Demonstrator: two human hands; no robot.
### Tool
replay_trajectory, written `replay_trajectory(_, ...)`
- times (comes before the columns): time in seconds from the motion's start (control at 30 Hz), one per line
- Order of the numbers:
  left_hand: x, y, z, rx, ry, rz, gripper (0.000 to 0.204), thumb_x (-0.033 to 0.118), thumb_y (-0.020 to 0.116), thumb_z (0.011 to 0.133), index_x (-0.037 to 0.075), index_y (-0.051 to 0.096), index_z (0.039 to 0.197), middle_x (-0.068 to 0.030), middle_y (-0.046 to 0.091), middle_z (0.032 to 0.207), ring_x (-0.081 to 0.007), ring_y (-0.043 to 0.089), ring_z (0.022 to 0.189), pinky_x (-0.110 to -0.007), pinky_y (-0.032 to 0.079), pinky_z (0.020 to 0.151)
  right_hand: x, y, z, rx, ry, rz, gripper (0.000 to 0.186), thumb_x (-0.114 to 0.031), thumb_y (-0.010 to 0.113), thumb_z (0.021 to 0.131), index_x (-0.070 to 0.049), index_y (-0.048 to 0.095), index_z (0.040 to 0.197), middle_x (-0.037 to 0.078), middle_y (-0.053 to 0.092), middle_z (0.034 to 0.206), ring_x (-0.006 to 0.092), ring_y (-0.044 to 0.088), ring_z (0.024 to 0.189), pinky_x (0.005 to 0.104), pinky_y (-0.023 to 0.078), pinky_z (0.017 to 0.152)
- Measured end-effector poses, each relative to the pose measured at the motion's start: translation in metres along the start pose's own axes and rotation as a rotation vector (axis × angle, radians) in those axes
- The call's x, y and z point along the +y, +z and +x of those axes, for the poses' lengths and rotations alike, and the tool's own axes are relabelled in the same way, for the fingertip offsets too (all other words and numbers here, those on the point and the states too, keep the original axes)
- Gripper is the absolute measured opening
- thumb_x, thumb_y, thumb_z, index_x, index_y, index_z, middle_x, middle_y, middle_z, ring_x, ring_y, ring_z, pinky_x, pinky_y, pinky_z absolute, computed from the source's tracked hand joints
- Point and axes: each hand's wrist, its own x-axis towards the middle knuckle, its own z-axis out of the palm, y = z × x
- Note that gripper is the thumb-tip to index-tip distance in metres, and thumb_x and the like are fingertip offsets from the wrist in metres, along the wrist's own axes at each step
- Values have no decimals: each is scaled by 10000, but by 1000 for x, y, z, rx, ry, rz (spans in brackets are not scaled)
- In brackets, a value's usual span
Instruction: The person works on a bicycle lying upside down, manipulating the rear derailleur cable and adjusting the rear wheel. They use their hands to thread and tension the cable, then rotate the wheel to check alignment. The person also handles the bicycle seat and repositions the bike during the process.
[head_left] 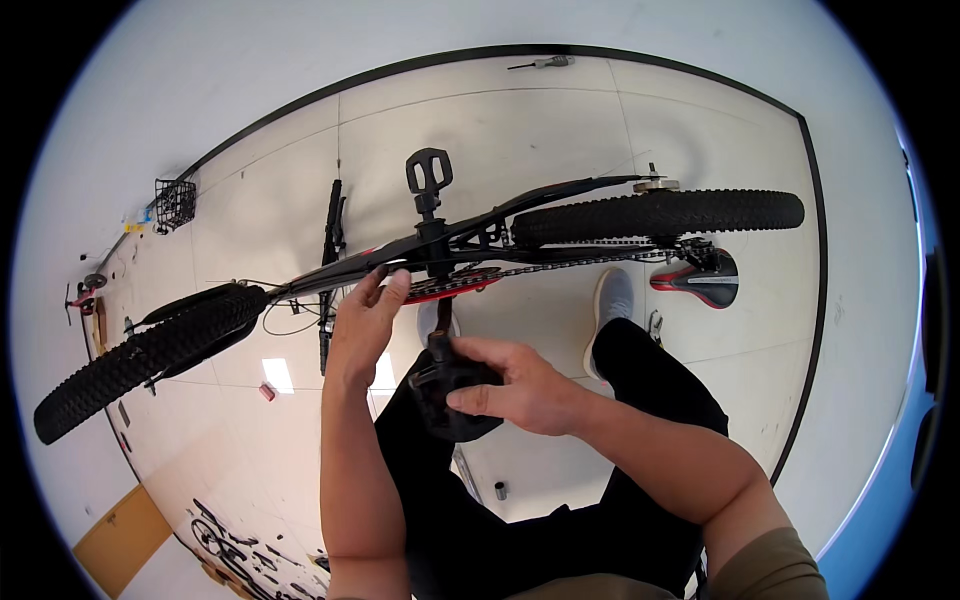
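A black bicycle (560,195) stands upside down on the pale floor, its wheels up and its chain running across the middle. My left hand (365,320) grips the frame tube beside the red chainring (450,285). My right hand (510,385) is closed over the near black pedal (445,385) on its crank arm. The far pedal (428,170) sticks up above the frame. The rear wheel (660,212) is at the right, the front wheel (140,355) at the left.
The red and black saddle (705,282) rests on the floor at right. My grey shoes (612,298) stand under the frame. A black wire basket (175,203) sits by the wall at left. A small tool (545,63) lies far back. A small red object (267,391) lies on the floor.
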Motion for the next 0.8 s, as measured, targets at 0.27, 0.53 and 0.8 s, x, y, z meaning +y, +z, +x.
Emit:
replay_trajectory(0.27,-9,14,9,-31,137,-2,920,323,841,852,-115,366,1507,-321,475,1476,-362,478,1389,-399,415,1113,5,-3,11,-93,16,-57,683,-5,674,908,61,362,1512,92,560,1336,164,533,1235,330,419,1087)
replay_trajectory(0.53,6,-13,-43,216,107,-139,685,419,668,979,-6,468,1478,-182,598,1377,-296,612,1210,-398,503,943,19,13,25,-84,-107,81,631,-107,693,816,62,491,1390,82,609,1038,151,554,950,284,464,874)
replay_trajectory(0.8,-7,35,-129,227,302,148,801,184,808,849,-65,410,1498,-150,628,1277,-202,625,1107,-309,521,935,13,4,33,-205,-77,-157,610,3,548,760,10,531,1370,26,540,877,115,493,785,257,426,684)
